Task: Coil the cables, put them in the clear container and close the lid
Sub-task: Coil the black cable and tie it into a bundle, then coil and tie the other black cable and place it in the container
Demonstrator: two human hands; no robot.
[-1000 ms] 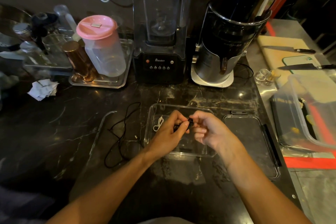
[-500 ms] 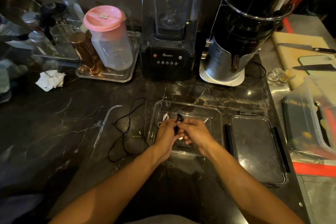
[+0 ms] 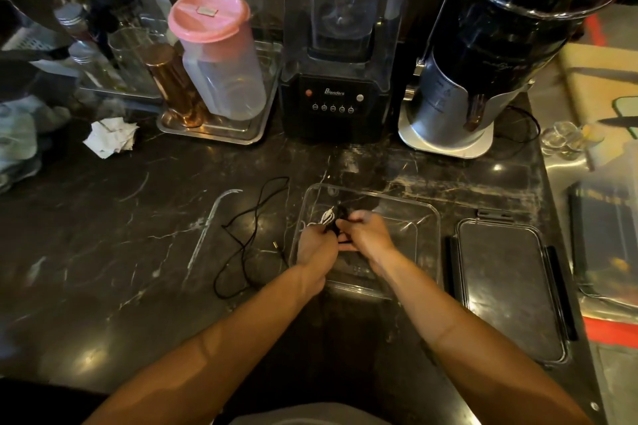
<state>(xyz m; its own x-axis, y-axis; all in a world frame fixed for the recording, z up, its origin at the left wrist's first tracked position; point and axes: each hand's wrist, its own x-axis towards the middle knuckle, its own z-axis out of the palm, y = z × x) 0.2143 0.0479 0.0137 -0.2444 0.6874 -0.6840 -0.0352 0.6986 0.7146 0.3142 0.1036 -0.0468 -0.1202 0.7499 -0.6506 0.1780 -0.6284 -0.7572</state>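
Observation:
A clear container (image 3: 419, 210) stands open on the dark marble counter. Inside it, at the left, lies a coiled white cable (image 3: 326, 217). My left hand (image 3: 316, 245) and my right hand (image 3: 367, 235) meet over the container and together pinch a small coiled black cable (image 3: 341, 214), low inside the container beside the white one. A loose black cable (image 3: 248, 238) sprawls uncoiled on the counter just left of the container. The container's lid (image 3: 507, 290) lies flat to the right.
A black blender (image 3: 333, 103) and a dark juicer (image 3: 483, 62) stand behind the container. A pink-lidded jug (image 3: 217, 55) sits on a metal tray at the back left, crumpled paper (image 3: 110, 138) beside it. Another plastic tub (image 3: 607, 238) sits at the right edge.
Both hands have moved forward and down with the black coil, from above the container's near side to low inside it beside the white cable.

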